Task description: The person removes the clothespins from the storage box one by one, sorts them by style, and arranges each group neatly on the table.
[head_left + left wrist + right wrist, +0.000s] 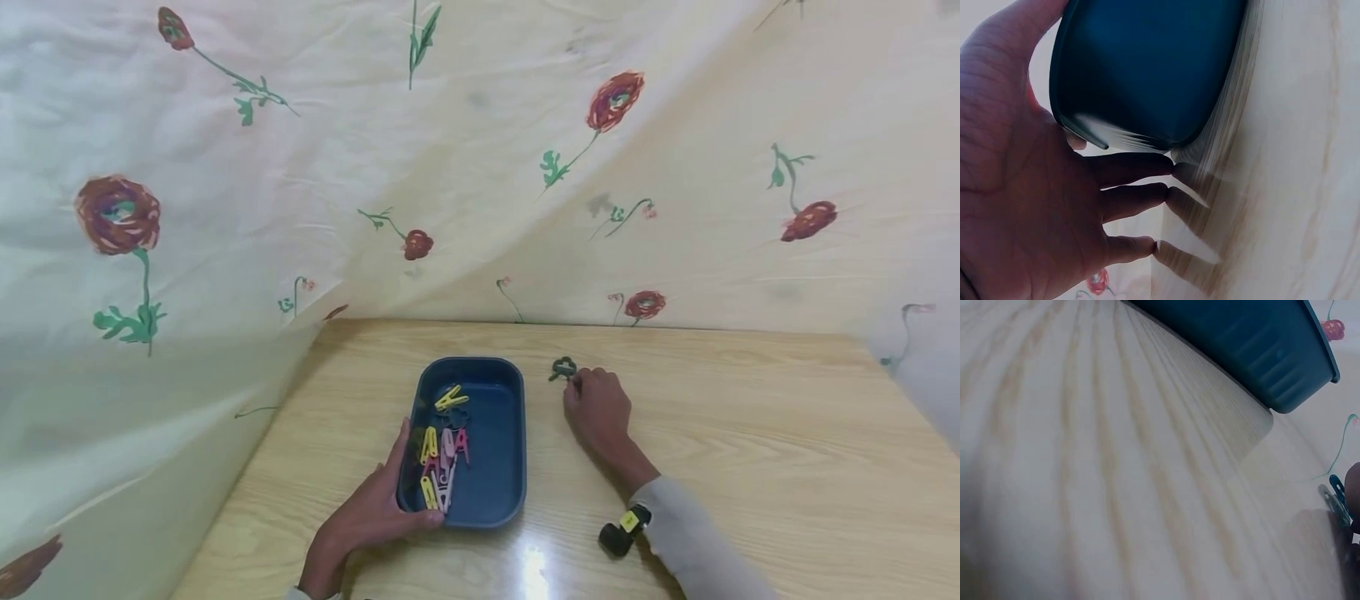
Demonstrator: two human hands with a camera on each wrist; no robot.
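A dark blue tray [487, 521] stands on the wooden table with several clothespins inside, among them a yellow clothespin [429, 446], a pink clothespin [462, 442] and a dark clip. At the tray's near left corner rests my left hand [371, 504], thumb along the near rim and fingers straight down the left side. In the left wrist view three fingertips touch the table beside the tray [1147, 62]. To the right of the tray, my right hand [600, 408] pinches a dark green clip [564, 367] low over the table. Only a fingertip and part of the clip [1338, 490] show in the right wrist view.
The light wooden table [750, 417] reaches out to the right of the tray. A pale cloth with red flowers [465, 167] hangs behind and to the left of it. On the right wrist sits a black strap device [618, 537].
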